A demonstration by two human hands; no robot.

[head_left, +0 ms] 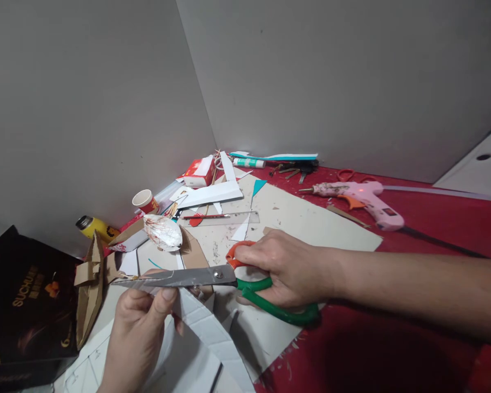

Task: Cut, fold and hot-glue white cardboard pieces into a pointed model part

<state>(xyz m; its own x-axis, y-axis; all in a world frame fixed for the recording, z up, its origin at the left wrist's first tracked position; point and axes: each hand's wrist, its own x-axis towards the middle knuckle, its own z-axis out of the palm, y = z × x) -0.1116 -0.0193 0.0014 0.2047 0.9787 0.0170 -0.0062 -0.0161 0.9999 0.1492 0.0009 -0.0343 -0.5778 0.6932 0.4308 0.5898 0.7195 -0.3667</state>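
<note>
My right hand (pixel 286 267) is wrapped round the handles of a pair of scissors (pixel 196 277), one loop orange and one green. Their blades point left, nearly level, and look almost closed at the edge of a white cardboard strip (pixel 213 327). My left hand (pixel 143 327) pinches that strip between thumb and fingers just below the blades. The strip curves down to the right, towards the bottom edge of the view. Whether the blades are biting into the card, I cannot tell.
A pink glue gun (pixel 364 199) with a red light lies at the right on the red tabletop (pixel 442 234). Scraps, a ruler (pixel 245 217), a paper cup (pixel 146 201) and a glue stick (pixel 249 163) lie behind my hands. At the left stand a black box (pixel 24 305) and a yellow bottle (pixel 98 227).
</note>
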